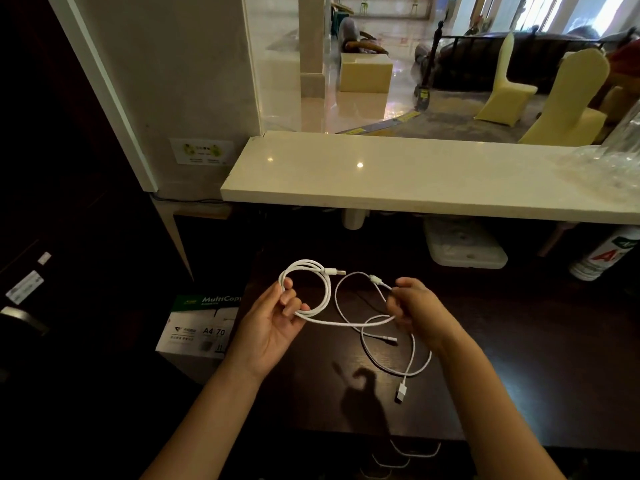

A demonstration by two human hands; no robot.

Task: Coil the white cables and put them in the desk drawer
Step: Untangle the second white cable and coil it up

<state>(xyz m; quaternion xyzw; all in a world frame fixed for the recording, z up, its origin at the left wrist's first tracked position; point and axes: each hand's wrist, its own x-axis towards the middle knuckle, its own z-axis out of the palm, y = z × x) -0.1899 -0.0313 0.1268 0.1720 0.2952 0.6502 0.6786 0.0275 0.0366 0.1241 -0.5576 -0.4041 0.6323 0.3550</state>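
Above the dark wooden desk top (485, 358), the left hand (273, 323) holds the coiled part of a thin white braided cable (327, 289), fingers curled through the loops. Best practice, I judge: feed slack evenly, matching loop size. The right hand (414, 306) pinches the loose run; whether a second cable is tangled in is unclear. Drawer handles (398, 459) sit below.

The dark worktop (519, 341) lies bare toward its right edge and near edge, leaving room to pass there. Loose loops of white cable (412, 358) trail across its middle. At the far edge a pale stone ledge (381, 174) overhangs, closing the space above. Off the left edge stands a paper box (201, 327).
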